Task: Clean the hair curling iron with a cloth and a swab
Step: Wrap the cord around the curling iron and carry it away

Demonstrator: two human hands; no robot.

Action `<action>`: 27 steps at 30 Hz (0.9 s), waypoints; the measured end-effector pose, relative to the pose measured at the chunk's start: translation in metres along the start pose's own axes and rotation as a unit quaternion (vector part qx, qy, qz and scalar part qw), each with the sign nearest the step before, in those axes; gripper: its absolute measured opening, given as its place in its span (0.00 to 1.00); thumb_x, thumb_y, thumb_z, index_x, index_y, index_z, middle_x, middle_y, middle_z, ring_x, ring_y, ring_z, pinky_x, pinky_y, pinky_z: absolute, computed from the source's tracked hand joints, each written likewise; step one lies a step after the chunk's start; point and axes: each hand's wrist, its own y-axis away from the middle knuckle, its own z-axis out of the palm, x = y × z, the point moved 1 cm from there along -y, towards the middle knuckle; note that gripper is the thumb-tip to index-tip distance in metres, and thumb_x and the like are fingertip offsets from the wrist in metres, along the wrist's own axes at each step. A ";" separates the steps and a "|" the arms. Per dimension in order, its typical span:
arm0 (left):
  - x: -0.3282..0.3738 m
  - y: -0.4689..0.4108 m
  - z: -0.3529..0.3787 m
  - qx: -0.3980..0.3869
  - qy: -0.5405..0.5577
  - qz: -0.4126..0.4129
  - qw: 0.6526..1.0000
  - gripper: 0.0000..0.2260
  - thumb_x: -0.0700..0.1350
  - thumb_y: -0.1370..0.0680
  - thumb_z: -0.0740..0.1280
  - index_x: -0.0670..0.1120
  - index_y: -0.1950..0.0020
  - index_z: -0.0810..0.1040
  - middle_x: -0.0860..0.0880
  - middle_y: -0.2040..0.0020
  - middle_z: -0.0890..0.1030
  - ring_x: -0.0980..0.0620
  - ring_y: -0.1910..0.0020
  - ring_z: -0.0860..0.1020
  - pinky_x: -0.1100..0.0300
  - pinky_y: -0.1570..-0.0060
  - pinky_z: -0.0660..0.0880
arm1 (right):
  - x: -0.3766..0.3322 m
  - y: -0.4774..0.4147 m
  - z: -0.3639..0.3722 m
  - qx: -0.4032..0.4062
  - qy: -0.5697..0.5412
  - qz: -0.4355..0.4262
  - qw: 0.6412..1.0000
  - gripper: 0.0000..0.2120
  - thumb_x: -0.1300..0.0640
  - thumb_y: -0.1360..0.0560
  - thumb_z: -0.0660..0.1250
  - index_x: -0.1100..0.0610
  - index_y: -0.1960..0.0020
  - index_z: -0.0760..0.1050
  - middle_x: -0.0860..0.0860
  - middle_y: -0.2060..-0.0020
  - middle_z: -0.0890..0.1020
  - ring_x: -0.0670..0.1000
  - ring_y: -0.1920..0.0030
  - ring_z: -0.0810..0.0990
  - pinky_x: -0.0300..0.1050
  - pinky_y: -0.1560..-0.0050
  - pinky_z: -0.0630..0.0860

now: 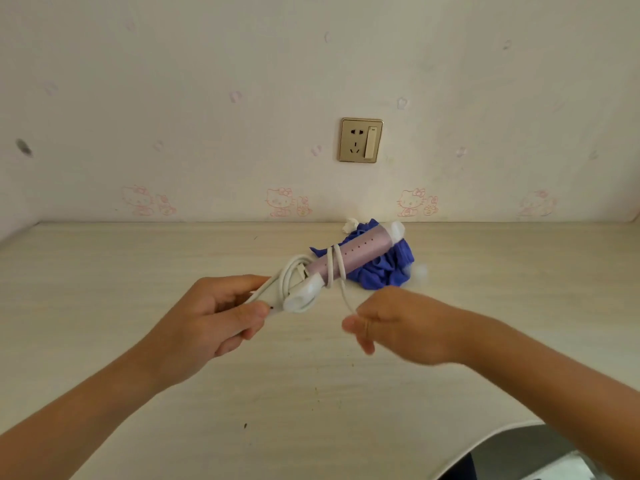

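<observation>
My left hand (221, 313) grips the white handle of the curling iron (360, 252), which has a pink barrel and a white tip and is held above the table, pointing away to the right. A white cord (334, 268) is looped around the barrel and bunched near the handle. My right hand (391, 323) pinches a strand of that cord just to the right of the handle. A crumpled blue cloth (391, 271) lies on the table behind and under the barrel. A small white wad (350, 225) lies at the cloth's far edge.
The pale wooden table (138, 271) runs to a papered wall with a gold socket plate (361, 140). The table's curved front edge shows at the lower right, with a dark object (519, 459) below it.
</observation>
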 end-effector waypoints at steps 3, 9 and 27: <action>0.000 -0.006 0.006 0.016 -0.130 -0.037 0.991 0.12 0.52 0.21 0.63 0.54 0.44 0.84 0.53 0.68 0.70 0.57 0.73 0.64 0.65 0.72 0.62 | -0.019 0.005 -0.003 -0.007 0.046 -0.042 0.998 0.21 0.43 0.19 0.62 0.55 0.65 0.74 0.36 0.71 0.78 0.41 0.70 0.75 0.34 0.68 0.67; 0.006 -0.010 0.004 -0.217 -0.168 -0.073 0.959 0.15 0.56 0.18 0.64 0.45 0.49 0.82 0.54 0.68 0.70 0.54 0.71 0.64 0.61 0.70 0.62 | -0.009 -0.021 -0.043 0.004 -0.111 -0.048 0.993 0.15 0.51 0.26 0.78 0.61 0.63 0.80 0.52 0.72 0.71 0.49 0.71 0.65 0.37 0.70 0.63; 0.003 -0.020 0.034 -0.184 -0.268 -0.093 0.941 0.11 0.54 0.18 0.63 0.50 0.49 0.83 0.53 0.64 0.78 0.54 0.68 0.72 0.54 0.64 0.69 | -0.016 -0.005 -0.034 -0.052 0.017 -0.016 0.998 0.05 0.53 0.27 0.76 0.52 0.61 0.85 0.44 0.72 0.80 0.44 0.70 0.73 0.44 0.65 0.69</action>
